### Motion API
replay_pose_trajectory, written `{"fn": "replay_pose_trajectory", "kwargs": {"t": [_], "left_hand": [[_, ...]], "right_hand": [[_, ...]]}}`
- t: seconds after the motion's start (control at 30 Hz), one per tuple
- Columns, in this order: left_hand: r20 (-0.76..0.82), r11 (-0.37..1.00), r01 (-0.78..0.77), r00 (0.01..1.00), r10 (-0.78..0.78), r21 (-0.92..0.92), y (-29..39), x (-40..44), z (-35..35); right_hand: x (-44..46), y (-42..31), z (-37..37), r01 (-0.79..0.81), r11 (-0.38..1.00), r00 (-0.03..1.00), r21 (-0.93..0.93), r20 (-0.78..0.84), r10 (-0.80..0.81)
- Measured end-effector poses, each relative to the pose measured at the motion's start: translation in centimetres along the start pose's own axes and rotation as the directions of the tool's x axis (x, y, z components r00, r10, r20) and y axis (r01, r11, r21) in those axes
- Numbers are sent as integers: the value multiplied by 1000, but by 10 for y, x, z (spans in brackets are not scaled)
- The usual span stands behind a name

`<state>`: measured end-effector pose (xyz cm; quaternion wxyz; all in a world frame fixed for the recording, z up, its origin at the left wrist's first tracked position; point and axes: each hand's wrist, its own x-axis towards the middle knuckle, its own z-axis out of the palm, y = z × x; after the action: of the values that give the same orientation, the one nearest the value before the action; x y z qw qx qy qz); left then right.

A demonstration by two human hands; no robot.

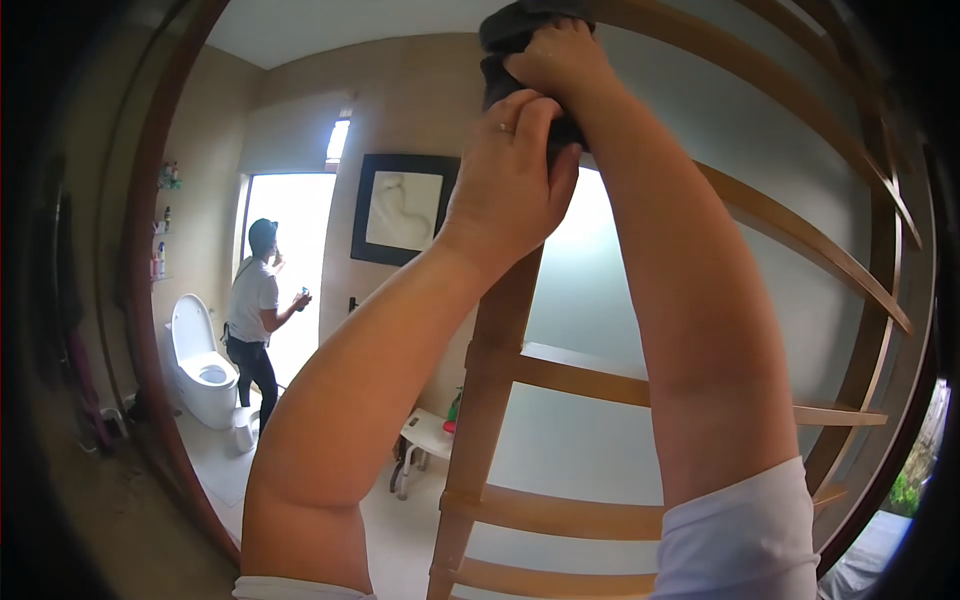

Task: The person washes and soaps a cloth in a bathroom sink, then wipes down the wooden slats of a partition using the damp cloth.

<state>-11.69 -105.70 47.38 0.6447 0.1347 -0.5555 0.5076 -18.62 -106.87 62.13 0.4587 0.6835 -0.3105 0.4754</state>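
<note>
Both arms reach up to the top of a wooden post that is part of a slatted frame (505,320) with frosted panels. A dark grey cloth (515,28) is bunched against the upper post. My right hand (565,62) is closed on the cloth, its fingers pressed into the folds. Just below it, my left hand (510,175), with a ring on one finger, curls around the lower part of the cloth at the post. The hands hide part of the cloth and the post.
Wooden slats (580,380) run across to the right. Beyond the post are a framed relief (400,210), a white stool (430,437), a toilet (205,375) with its lid up, and small wall shelves (163,230). Another person (255,300) stands by the bright doorway, holding a small object.
</note>
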Motion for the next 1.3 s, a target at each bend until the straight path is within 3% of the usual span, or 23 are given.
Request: {"fn": "replay_pose_trajectory", "kwargs": {"t": [0.07, 0.17, 0.3, 0.33, 0.4, 0.5, 0.6, 0.77, 0.87, 1.0, 1.03, 1.2, 1.3], "left_hand": [[4, 999, -33, 999, 33, -20, -1, 5, -2], [66, 998, -58, 996, 60, -19, 3, 13, -6], [86, 994, -108, 991, 107, 6, 3, 13, -5], [75, 991, -133, 989, 131, 22, 3, 11, -7], [139, 989, -145, 981, 139, 32, 2, 8, -18], [154, 981, -189, 971, 182, 36, -1, 2, -18], [126, 961, -277, 953, 277, -15, -6, 0, -25], [148, 923, -329, 921, 361, -199, -19, -7, -31], [204, 909, -315, 904, 375, -273, -33, -4, -25], [220, 876, -366, 869, 443, -315, -50, -1, -20], [330, 886, -359, 832, 446, -293, -53, -4, -23], [277, 904, -236, 898, 343, -356, -54, -30, -39], [341, 899, -240, 865, 369, -366, -49, -32, -48]], "right_hand": [[4, 3, 12, -219, 951, 975, 219, 21, 220], [-22, 4, -36, -341, 794, 924, 503, 334, 185], [-20, 10, -20, -342, 861, 939, 377, 181, 293], [-22, 11, -12, -235, 953, 963, 193, -84, 255], [-23, 11, -1, -145, 955, 851, -259, -525, -13], [0, 30, 10, -127, 968, 871, -216, -491, 5], [31, 32, -6, -134, 899, 967, -418, -254, 26], [102, 45, -13, -237, 882, 970, -406, -42, 241], [167, 83, -8, 87, 892, 983, -444, 186, -3], [189, 81, -2, -140, 908, 990, -395, -24, 142], [185, 79, 4, -172, 914, 985, -366, -55, 163], [135, 41, -7, -359, 891, 929, -279, -203, 310], [97, 16, -9, -184, 817, 983, -546, -127, 137]]}}
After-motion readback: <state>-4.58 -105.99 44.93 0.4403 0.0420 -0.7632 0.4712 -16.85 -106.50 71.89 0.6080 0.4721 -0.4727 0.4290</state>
